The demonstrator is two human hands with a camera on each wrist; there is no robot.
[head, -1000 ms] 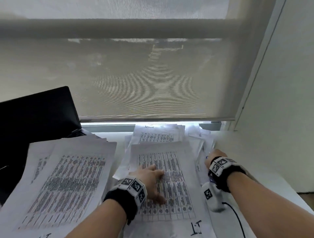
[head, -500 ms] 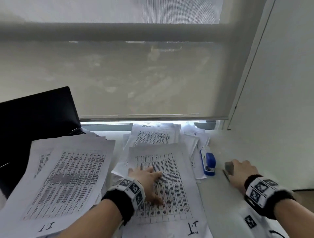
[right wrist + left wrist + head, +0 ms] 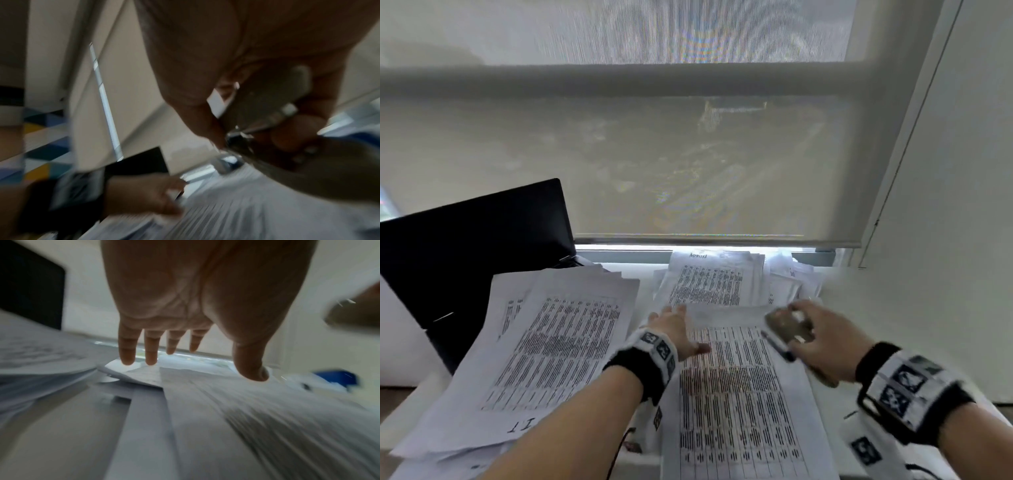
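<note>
A stack of printed table sheets (image 3: 736, 394) lies in the middle of the white desk (image 3: 887, 301). My left hand (image 3: 681, 329) is over the stack's top left part, fingers straight and spread (image 3: 151, 352), holding nothing; contact with the paper is unclear. My right hand (image 3: 822, 339) grips a grey metal stapler (image 3: 787, 327) above the stack's top right corner. In the blurred right wrist view the stapler (image 3: 267, 105) sits in my curled fingers, with the left hand (image 3: 144, 198) below it.
A second paper stack (image 3: 551, 342) lies to the left, partly over a black laptop (image 3: 465, 257). More sheets (image 3: 712, 281) lie at the back under the window blind (image 3: 688, 154). A blue object (image 3: 337, 378) sits right of the papers. A wall (image 3: 962, 205) closes the right side.
My right hand picked up the grey stapler from the desk's right side and carried it left to the stack's top right corner. My left hand slid up to the stack's top left part.
</note>
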